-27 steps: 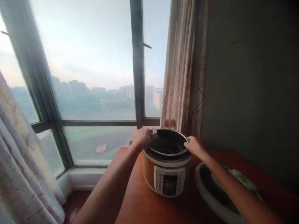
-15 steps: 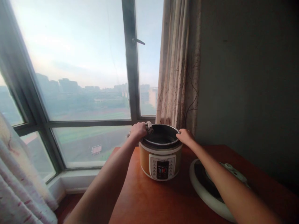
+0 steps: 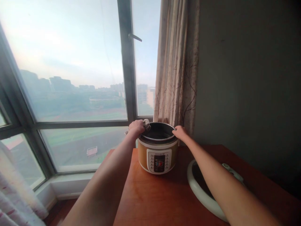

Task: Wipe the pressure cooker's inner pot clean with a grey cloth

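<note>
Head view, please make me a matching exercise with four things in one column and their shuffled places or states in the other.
1. Cooker
2. Cloth
3. Right hand
4. Pale-rimmed disc

A. At the inner pot's rim
B. Lying on the table, right of the cooker
C. Standing open-topped, control panel facing the camera
D. Bunched in the left hand

Pairs: 1-C, 2-D, 3-A, 4-B.

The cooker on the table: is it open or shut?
Open. No lid covers the cooker, and its dark inside shows between the left hand and the right hand.
</note>
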Motion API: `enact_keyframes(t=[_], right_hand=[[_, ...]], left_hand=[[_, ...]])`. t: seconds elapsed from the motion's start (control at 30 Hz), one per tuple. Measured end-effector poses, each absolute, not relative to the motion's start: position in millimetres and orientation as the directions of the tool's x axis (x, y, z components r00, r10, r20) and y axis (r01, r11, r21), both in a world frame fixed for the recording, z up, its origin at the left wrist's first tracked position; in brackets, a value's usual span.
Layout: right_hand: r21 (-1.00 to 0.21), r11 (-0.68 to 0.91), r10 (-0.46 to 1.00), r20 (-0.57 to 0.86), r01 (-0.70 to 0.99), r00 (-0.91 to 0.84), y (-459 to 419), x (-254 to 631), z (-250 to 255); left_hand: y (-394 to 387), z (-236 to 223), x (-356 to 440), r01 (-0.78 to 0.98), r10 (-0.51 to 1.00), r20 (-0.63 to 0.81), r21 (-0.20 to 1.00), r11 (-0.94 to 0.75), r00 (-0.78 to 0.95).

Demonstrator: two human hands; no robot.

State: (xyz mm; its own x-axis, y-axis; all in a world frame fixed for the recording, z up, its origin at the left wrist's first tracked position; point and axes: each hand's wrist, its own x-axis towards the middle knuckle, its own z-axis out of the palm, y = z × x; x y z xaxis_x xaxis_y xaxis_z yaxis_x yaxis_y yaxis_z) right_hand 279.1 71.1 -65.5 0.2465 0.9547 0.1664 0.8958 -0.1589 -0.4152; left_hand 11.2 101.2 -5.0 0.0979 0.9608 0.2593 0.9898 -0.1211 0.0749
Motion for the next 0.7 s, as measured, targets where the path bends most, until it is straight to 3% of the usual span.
enact_keyframes(t=[0.7], right_hand=[[-0.477, -0.228, 0.934, 0.14, 0.849, 0.33, 74.8, 271.1, -63.6]], left_hand=[[119.4, -6.3, 11.3, 0.988, 0.958, 0.258, 0.06, -0.144, 0.124]])
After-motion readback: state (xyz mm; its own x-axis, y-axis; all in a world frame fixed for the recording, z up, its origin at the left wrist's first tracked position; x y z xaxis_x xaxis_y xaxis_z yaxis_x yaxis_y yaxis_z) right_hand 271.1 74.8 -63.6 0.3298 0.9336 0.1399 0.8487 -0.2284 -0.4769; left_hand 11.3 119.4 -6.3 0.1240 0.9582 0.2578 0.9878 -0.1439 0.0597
